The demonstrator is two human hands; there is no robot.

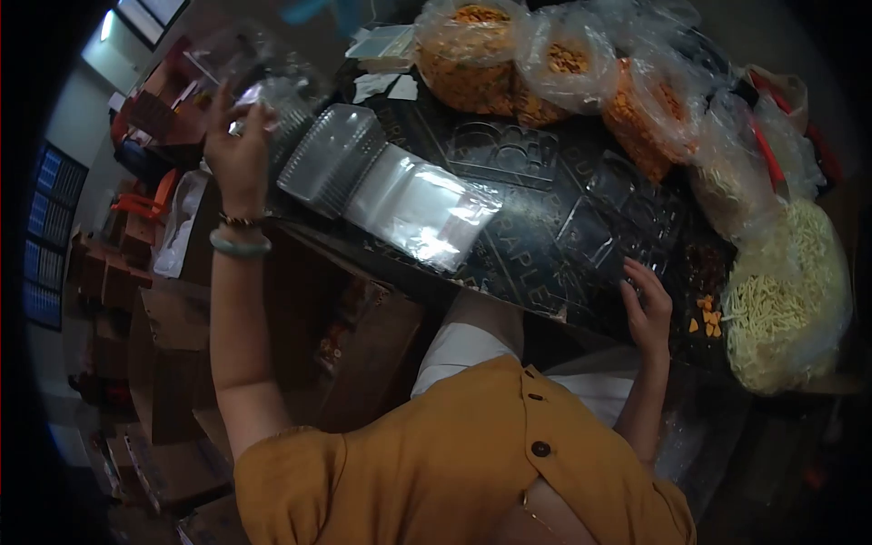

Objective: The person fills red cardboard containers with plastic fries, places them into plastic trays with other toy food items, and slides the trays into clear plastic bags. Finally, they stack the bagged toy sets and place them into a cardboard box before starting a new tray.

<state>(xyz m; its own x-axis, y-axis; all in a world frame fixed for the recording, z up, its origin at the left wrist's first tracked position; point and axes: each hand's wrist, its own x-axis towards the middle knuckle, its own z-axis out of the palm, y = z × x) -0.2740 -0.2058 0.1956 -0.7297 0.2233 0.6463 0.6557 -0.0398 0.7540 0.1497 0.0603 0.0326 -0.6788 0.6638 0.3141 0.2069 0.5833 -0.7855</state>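
Observation:
My left hand [238, 150] is raised at the table's left end, fingers apart, overlapping a shiny pile of clear plastic trays [289, 113]. Beads and a pale bangle circle its wrist. Beside it is a stack of clear ribbed plastic containers [331, 150], and next to that a pile of clear plastic bags [422, 204]. My right hand [649, 307] rests at the table's near right part, fingers loosely stretched, fingertips right at the edge of a clear compartment tray [595, 236]. Another clear tray [504, 153] lies farther back. Small orange pieces [708, 318] sit right of that hand.
Large clear bags of orange snacks [468, 64] line the back of the dark table [536, 263]. A bag of pale noodle-like sticks [786, 300] stands at the right edge. Cardboard boxes [177, 350] crowd the floor to the left. White papers [386, 86] lie at the back.

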